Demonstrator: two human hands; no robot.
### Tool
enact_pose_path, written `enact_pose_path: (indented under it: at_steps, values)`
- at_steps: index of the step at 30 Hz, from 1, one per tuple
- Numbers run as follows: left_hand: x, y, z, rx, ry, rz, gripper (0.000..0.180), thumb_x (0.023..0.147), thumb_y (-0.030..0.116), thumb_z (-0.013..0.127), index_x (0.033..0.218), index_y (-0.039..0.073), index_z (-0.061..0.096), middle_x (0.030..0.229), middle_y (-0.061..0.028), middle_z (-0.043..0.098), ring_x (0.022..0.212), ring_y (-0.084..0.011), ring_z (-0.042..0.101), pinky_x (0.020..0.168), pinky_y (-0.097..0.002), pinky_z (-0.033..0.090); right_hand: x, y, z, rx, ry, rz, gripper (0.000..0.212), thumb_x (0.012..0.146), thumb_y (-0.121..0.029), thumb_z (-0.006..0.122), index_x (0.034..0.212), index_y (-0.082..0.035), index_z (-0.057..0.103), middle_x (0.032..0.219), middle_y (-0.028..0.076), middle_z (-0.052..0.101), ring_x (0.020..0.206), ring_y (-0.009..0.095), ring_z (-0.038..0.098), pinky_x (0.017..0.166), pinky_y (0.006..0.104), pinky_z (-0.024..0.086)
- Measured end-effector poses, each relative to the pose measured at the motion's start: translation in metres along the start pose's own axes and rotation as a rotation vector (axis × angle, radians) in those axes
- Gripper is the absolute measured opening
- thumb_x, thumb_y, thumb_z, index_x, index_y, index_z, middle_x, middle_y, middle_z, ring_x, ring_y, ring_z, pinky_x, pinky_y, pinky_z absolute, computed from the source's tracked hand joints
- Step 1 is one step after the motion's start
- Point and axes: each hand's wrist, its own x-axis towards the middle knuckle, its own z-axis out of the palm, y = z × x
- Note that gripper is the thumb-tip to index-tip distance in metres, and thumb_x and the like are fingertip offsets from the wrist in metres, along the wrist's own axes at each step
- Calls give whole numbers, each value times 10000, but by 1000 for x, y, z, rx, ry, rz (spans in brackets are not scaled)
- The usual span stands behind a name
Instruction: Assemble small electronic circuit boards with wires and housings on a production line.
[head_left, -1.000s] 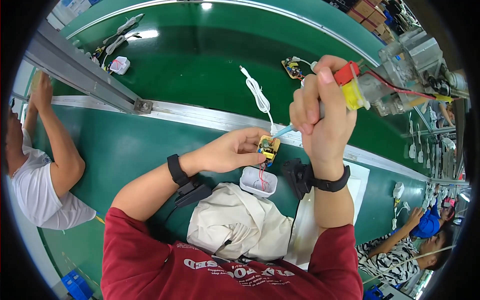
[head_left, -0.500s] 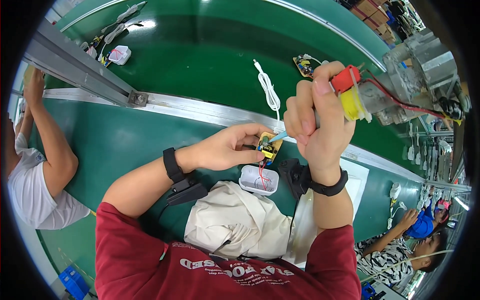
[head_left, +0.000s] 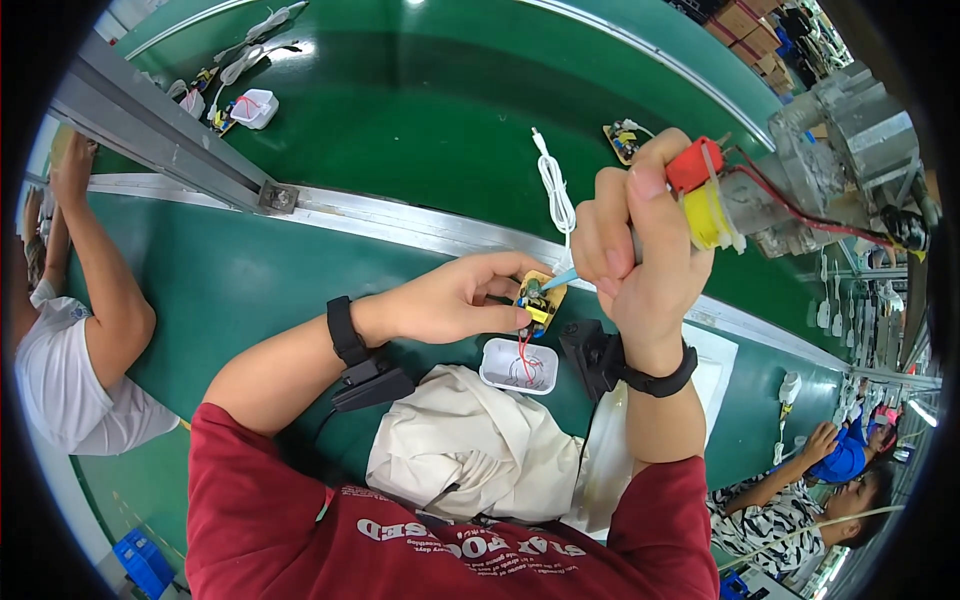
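Observation:
My left hand [head_left: 455,297] pinches a small yellow circuit board [head_left: 541,299] above the green table. Two thin red wires hang from the board into a white plastic shell [head_left: 519,365] lying just below it. My right hand [head_left: 640,250] is closed around a hanging power tool [head_left: 702,195] with a red and yellow body. The tool's light blue tip [head_left: 560,280] touches the top of the board. Black wrist straps sit on both my forearms.
A white cloth [head_left: 470,450] lies near my chest. On the green conveyor belt [head_left: 420,110] behind the metal rail lie a white cable [head_left: 555,185], another circuit board [head_left: 625,138] and more white parts [head_left: 250,105]. A person sits at left [head_left: 80,330], others at lower right [head_left: 800,490].
My hands and the board sit in nearly the same pose. The view has shifted slightly; the tool's tip stays on the board.

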Motion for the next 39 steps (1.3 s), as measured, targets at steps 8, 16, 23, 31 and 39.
enact_pose_path:
  at_steps: [8,16,23,31,39]
  values:
    - [2,1,0,19,-25,-19,432,918,31,581,1323,8,434,1170,-64,569,1045,-106,552,921,-275,459,0,0,-2,-4,-20,1,110,980,-187,441,970,-79,424,490,-16,350,353,56,277,338,226,199]
    - [-1,3,-4,44,11,44,409,906,24,579,1298,8,465,1166,-55,570,1031,-106,563,886,-276,476,3,-15,-2,72,2,0,341,1007,-274,423,1243,-27,420,513,-24,334,358,53,270,329,217,210]
    - [15,32,-32,-52,32,124,458,903,55,564,1342,27,436,1214,-60,560,1067,-138,564,929,-283,459,-7,-25,11,130,-37,12,323,983,-238,479,1193,0,419,501,-16,338,360,58,282,338,225,232]
    - [66,77,-78,1015,675,182,450,882,165,590,1284,-2,479,1155,-138,567,1030,-268,582,918,-351,463,-7,-18,21,48,-41,66,291,985,-240,469,1153,-7,425,499,-15,334,359,56,278,337,218,228]
    - [27,80,-72,1224,845,373,523,853,247,653,1271,-18,485,1220,-217,520,1135,-356,525,963,-385,444,-4,-13,23,27,-30,45,274,985,-227,464,1147,-8,431,498,-13,331,360,56,262,333,221,217]
